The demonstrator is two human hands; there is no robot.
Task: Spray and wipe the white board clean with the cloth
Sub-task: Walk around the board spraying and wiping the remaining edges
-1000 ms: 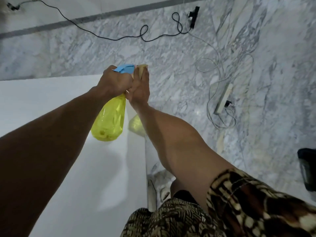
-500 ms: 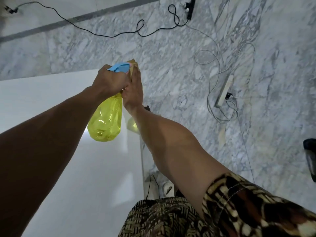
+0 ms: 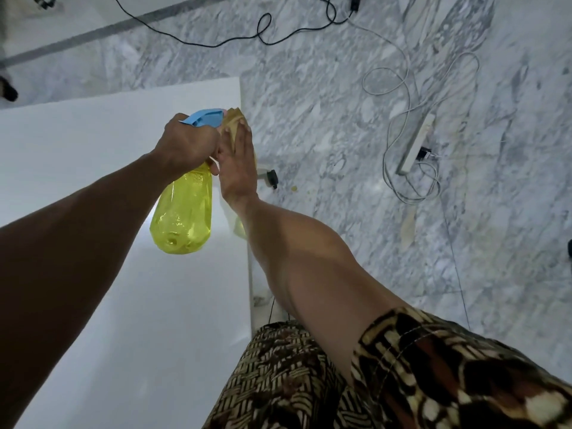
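L hand (image 3: 188, 144) is clenched round the neck of a translucent yellow plastic spray bottle (image 3: 182, 215) w/ a light-blue trigger head (image 3: 204, 116), held up above the big flat white board (image 3: 93, 187); bottle body hangs down, tilted toward the viewer. R hand (image 3: 238, 168) is just beside the nozzle, fingers straight, flat against a folded tan cloth (image 3: 233, 120). The cloth sits btwn that palm and the blue head; can't tell if the thumb pinches it. Both hands are above the board's right edge, near its far right corner. The board's surface is glossy, w/ a bright reflection patch below the bottle.

Grey-veined marble floor (image 3: 340, 119) lies beyond and to the right. On it: a black cable (image 3: 263, 29) looping across the top, a white power strip (image 3: 416, 144) w/ pale cords coiled round it, and a small black-capped object (image 3: 270, 178) near the R wrist. Brown patterned sleeve (image 3: 448, 366) and matching garment at bottom right.
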